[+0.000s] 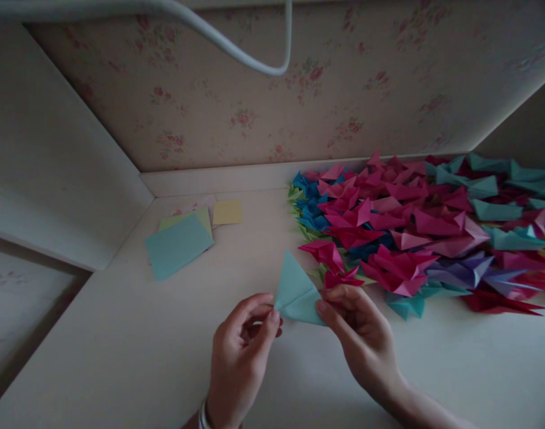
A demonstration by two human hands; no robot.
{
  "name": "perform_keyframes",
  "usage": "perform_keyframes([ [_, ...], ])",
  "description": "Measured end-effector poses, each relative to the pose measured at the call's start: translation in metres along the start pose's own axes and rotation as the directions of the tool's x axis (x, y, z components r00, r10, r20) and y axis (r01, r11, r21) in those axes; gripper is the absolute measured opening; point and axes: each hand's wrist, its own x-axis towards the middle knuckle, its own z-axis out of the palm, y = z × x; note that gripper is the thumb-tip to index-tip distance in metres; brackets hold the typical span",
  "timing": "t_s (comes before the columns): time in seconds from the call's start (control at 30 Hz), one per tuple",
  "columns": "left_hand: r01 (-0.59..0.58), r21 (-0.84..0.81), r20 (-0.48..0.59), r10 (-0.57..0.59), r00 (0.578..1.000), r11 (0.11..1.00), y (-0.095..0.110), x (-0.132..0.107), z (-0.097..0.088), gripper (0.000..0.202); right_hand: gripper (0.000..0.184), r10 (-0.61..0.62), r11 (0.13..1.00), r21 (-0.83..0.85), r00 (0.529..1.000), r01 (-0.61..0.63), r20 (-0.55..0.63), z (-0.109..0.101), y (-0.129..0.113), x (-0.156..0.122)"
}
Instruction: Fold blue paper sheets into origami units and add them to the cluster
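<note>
A light turquoise sheet of origami paper [297, 292], folded into a triangular shape with a crease across it, is held above the white table between both hands. My left hand [243, 351] pinches its left corner between thumb and fingers. On the other side, my right hand [359, 333] grips the right edge, thumb on top. Just beyond the right hand lies a large heap of folded paper pieces [398, 220] in pink, magenta, blue, turquoise, purple and red.
Flat paper sheets [179, 245] in turquoise and green lie at the left, beside a small yellow square of paper [228, 212]. Behind the table [133, 357] stands a flower-patterned wall [263, 119]. A white cable [237, 52] hangs across the top, and a white panel [62, 149] borders the left.
</note>
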Motion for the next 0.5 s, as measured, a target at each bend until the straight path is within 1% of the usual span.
perform_keyframes([
  [0.13, 0.119, -0.111, 0.089, -0.11, 0.99, 0.987, 0.002, 0.0052, -0.0017, 0.027, 0.008, 0.007, 0.999, -0.05, 0.999, -0.004, 0.05, -0.0023, 0.0003, 0.001],
  [0.27, 0.202, -0.125, 0.181, -0.178, 0.967, 0.971, -0.001, 0.0085, -0.0017, 0.033, 0.002, 0.001, 0.992, -0.124, 0.994, 0.013, 0.111, -0.0047, 0.0022, -0.0008],
  [0.33, 0.213, -0.116, 0.192, -0.188, 0.963, 0.97, -0.0031, 0.0087, -0.0019, 0.037, 0.001, 0.006, 0.991, -0.133, 0.992, 0.011, 0.125, -0.0052, 0.0029, -0.0018],
  [0.4, 0.206, -0.1, 0.176, -0.187, 0.967, 0.973, -0.0042, 0.0079, -0.0025, 0.04, 0.002, 0.013, 0.994, -0.111, 0.992, 0.001, 0.126, -0.005, 0.0034, -0.0023],
  [0.5, 0.122, -0.016, 0.138, -0.118, 0.983, 0.992, -0.0031, 0.0061, -0.0034, 0.029, 0.002, 0.023, 0.997, -0.076, 0.99, -0.012, 0.14, -0.0045, 0.0043, -0.0027],
])
